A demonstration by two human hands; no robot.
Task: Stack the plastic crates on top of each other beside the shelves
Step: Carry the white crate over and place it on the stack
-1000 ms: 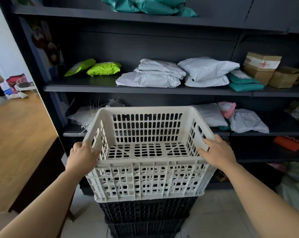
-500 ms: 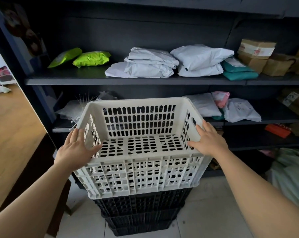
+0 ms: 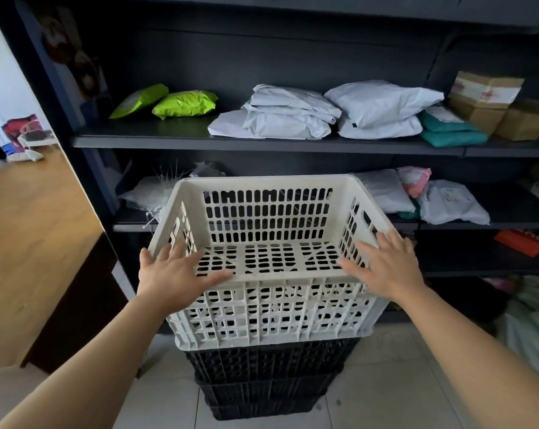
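Head cam: you're looking down over both forearms at a crate stack right in front of dark shelves.
Left hand: flat, fingers straight and fanned out, gripping nothing. It's over the crate's near left corner with the thumb lying along the near rim. Honestly can't tell if the palm is pressing down or just above the plastic.
Right hand: same deal, spread flat over the near right corner, fingers pointing up along the right wall's rim, thumb angled in toward the middle. Contact is also a can't-tell.
White crate: sits between your hands, upright, nothing inside, slotted walls and a perforated floor. It rests on top of the dark stack, its near side hanging slightly toward you.
Black crates: directly below your hands, nested under the white one, standing on the floor.
Floor tiles: pale, under the stack and below your right forearm.
Beyond your fingertips, higher shelf: two lime green bags past your left hand, white poly mailers piled in the middle, teal packets and cardboard boxes past your right hand.
Beyond your right hand, lower shelf: more white mailers plus a pink packet, and further down an orange-red box.
Out past your left hand: a wooden counter with a dark side panel, well apart from the crates.
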